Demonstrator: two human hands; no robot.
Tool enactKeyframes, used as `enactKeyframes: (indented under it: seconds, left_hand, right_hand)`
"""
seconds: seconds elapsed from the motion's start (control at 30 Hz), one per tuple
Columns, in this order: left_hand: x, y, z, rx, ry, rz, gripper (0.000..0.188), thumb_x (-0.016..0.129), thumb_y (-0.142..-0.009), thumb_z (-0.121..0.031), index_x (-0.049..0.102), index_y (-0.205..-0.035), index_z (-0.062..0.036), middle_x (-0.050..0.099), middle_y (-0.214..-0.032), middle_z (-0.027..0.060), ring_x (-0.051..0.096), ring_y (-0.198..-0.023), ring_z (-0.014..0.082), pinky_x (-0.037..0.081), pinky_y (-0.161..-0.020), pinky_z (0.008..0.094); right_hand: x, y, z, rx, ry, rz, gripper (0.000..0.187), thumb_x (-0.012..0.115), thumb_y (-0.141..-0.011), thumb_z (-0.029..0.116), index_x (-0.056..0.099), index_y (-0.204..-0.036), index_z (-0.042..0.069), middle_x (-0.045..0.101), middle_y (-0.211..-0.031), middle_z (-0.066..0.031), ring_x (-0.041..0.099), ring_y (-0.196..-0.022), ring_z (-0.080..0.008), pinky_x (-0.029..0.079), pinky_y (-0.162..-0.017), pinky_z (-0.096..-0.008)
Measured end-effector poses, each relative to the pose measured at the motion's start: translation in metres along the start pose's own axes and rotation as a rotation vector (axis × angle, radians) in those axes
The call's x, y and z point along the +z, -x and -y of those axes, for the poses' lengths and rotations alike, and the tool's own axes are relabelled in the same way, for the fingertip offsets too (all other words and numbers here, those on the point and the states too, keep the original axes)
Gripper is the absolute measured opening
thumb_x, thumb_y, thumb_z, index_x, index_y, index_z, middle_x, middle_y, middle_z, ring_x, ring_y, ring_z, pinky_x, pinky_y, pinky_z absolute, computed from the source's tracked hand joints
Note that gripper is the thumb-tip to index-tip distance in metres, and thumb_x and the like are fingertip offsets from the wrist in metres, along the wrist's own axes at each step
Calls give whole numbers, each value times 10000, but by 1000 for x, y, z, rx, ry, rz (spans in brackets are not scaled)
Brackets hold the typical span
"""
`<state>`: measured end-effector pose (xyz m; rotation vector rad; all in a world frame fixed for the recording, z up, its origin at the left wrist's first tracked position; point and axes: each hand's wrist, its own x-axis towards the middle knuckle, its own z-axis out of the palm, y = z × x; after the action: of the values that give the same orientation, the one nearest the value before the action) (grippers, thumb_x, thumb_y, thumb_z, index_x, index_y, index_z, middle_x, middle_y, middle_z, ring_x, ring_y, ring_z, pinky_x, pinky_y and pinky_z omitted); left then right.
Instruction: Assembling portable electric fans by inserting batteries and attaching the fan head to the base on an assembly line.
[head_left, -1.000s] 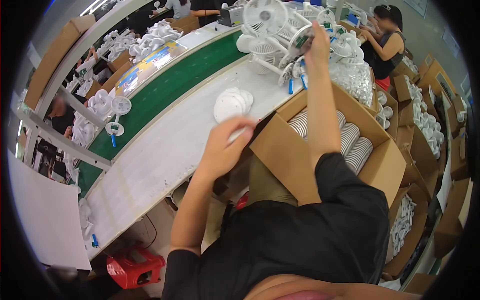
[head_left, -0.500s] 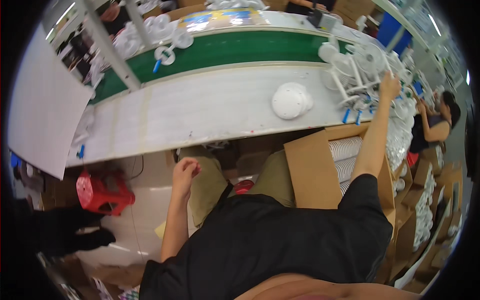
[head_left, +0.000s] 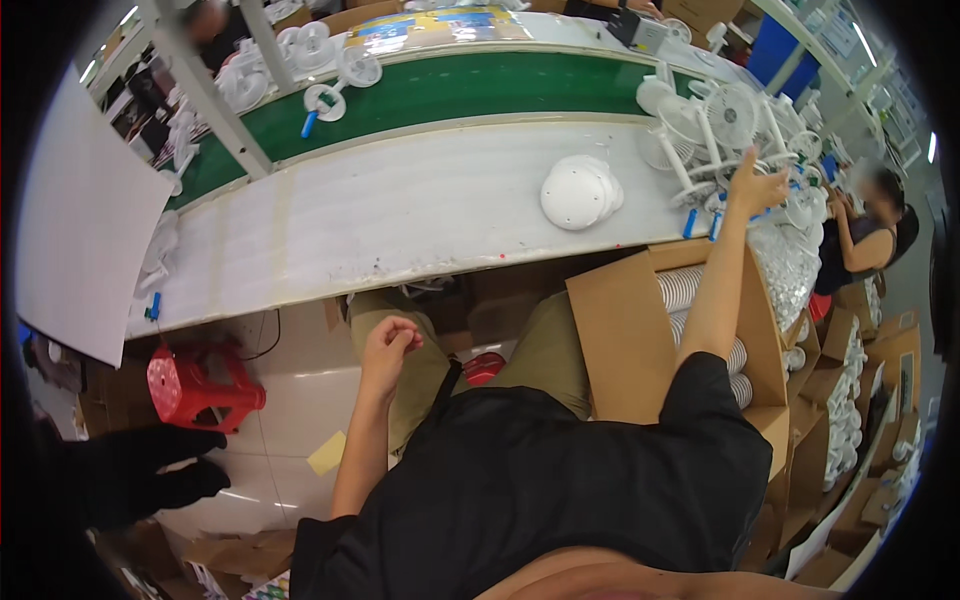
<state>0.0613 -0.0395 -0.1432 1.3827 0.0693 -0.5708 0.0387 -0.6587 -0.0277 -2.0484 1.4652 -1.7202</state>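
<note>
R hand [head_left: 755, 187] open, fingers spread, touching white fans [head_left: 720, 125] far right on counter [head_left: 400, 215]; L hand [head_left: 390, 343] loosely curled, empty, near lap.

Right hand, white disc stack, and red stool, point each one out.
Right hand [head_left: 752, 187], head view, on its back.
White disc stack [head_left: 578, 192], head view, on the top disc's middle.
Red stool [head_left: 190, 380], head view, on its seat.

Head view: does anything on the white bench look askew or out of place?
The small white fans by the right hand lie in a tangled heap, stands pointing every way. The stack of white round covers sits neatly.
</note>
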Motion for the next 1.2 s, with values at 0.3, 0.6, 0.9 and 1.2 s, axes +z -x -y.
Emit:
enactKeyframes:
  seconds: [0.3,0.6,0.9,1.2]
  left_hand:
    - [-44,11,22,-11,-46,-59,112,518,-896,6,616,-948,-9,632,-833,94,604,-761,157,512,-739,246]
    - [-47,-67,-63,288,-103,85,105,527,-882,-16,620,-930,-27,626,-832,72,591,-771,146,496,-778,247]
    - [-124,-265,-202,537,-314,-188,173,544,-845,-39,643,-986,-38,650,-863,72,600,-795,153,497,-794,256]
    - [-210,-468,-242,787,-964,-508,313,543,-829,-72,672,-1114,-75,701,-956,80,630,-868,245,496,-805,314]
  right_hand:
    - [-36,91,21,42,-15,-11,822,725,-823,462,350,-1360,-35,368,-1345,-294,425,-1213,-425,417,-998,-503]
    - [-21,311,216,-626,-886,996,343,519,-860,0,542,-1198,54,624,-867,-98,510,-616,-203,452,-635,-347]
    - [-3,404,276,-727,-416,1209,269,492,-877,150,565,-1122,65,695,-821,-165,651,-773,-401,505,-691,-450]
    - [-18,396,287,-647,-392,1285,179,517,-849,135,597,-992,63,682,-761,-125,625,-687,-363,493,-653,-411]
